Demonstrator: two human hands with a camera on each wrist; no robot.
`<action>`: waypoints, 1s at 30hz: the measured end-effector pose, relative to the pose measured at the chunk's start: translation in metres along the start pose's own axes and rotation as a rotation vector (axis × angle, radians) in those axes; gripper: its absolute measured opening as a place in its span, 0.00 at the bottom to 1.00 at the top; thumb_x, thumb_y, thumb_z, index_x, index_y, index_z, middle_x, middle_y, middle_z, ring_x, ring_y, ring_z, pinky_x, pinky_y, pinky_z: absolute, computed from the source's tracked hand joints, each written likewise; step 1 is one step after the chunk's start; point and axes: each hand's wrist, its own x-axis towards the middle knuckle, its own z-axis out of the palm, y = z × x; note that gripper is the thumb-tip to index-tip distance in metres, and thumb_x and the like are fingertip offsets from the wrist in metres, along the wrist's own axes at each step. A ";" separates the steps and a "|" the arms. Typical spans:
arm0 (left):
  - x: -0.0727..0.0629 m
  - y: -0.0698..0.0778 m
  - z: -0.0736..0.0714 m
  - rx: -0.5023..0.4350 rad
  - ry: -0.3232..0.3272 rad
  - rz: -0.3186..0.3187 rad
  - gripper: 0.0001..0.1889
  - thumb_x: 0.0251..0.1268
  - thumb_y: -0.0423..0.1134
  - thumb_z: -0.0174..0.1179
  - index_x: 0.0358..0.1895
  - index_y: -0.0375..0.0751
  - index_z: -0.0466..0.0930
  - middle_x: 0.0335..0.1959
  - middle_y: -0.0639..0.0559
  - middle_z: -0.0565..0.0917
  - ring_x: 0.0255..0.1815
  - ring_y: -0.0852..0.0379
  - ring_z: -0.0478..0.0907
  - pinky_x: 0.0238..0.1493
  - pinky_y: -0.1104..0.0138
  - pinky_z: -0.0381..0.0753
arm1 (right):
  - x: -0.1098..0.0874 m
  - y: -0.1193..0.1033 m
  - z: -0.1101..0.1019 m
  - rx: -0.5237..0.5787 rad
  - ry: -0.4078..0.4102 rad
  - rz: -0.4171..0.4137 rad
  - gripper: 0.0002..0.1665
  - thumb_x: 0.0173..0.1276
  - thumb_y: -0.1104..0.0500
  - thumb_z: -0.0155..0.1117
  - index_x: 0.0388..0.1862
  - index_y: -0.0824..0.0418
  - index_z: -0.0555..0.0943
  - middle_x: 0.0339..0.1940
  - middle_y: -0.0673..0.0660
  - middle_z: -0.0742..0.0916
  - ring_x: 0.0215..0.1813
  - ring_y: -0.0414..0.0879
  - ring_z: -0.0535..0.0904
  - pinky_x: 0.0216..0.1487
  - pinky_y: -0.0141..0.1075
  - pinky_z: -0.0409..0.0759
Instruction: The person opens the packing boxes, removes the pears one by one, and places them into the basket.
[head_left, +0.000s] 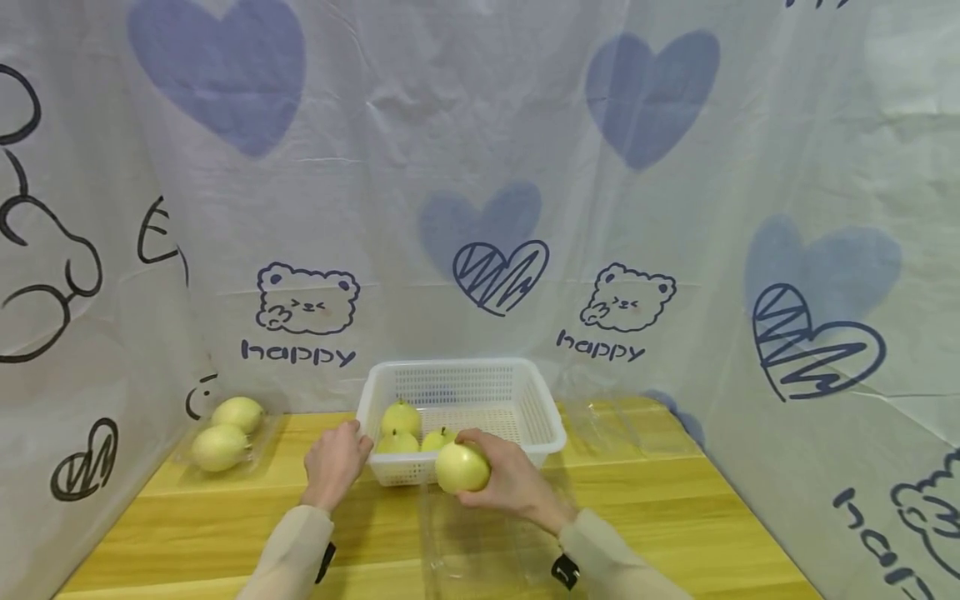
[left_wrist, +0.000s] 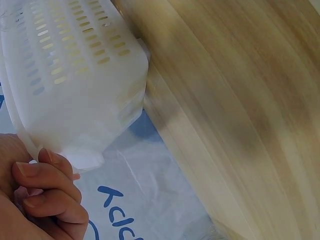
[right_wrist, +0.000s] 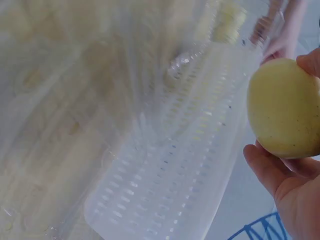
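My right hand [head_left: 517,483] holds a round yellow-green pear [head_left: 462,467] just in front of a white plastic basket [head_left: 465,364]. In the right wrist view, the thumb and fingers grip this pear [right_wrist: 285,107] from opposite sides. At the basket's left end is my left hand [head_left: 333,462]; in the left wrist view its curled fingers [left_wrist: 55,192] pinch the basket's rim. Inside the basket, several pears [head_left: 401,419] are gathered on the left. Below the right hand stands a clear plastic box [head_left: 472,542], its wall overlapping the basket in the right wrist view.
At the table's left side, two pears [head_left: 220,448] sit in a clear container. Another clear container [head_left: 637,427] stands at the back right. A printed curtain [head_left: 405,208] encloses the wooden table [head_left: 660,517] at the back and sides.
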 end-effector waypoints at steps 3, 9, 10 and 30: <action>0.000 0.000 0.001 0.002 0.007 0.003 0.06 0.64 0.38 0.56 0.32 0.39 0.78 0.20 0.49 0.75 0.21 0.52 0.71 0.18 0.62 0.66 | 0.005 0.003 -0.005 0.013 0.048 0.030 0.42 0.46 0.56 0.80 0.62 0.57 0.73 0.56 0.55 0.84 0.51 0.47 0.83 0.49 0.37 0.82; 0.001 0.003 0.000 0.001 0.015 0.020 0.06 0.63 0.38 0.56 0.29 0.40 0.77 0.20 0.49 0.75 0.20 0.52 0.71 0.18 0.62 0.66 | 0.017 0.014 -0.015 0.006 0.132 0.144 0.41 0.48 0.56 0.79 0.63 0.54 0.75 0.58 0.54 0.82 0.53 0.48 0.81 0.47 0.38 0.82; 0.001 0.002 0.000 -0.001 0.010 0.022 0.06 0.63 0.38 0.56 0.29 0.40 0.77 0.20 0.49 0.75 0.20 0.52 0.71 0.18 0.62 0.66 | 0.019 0.017 -0.015 0.017 0.140 0.172 0.40 0.48 0.56 0.78 0.63 0.53 0.75 0.58 0.54 0.83 0.52 0.47 0.81 0.46 0.37 0.82; -0.002 0.002 -0.003 -0.011 0.017 0.016 0.08 0.63 0.38 0.57 0.36 0.37 0.81 0.23 0.46 0.78 0.22 0.51 0.72 0.18 0.61 0.67 | 0.038 0.059 0.007 0.035 0.140 0.509 0.40 0.50 0.53 0.74 0.61 0.56 0.68 0.42 0.58 0.84 0.33 0.45 0.79 0.29 0.34 0.78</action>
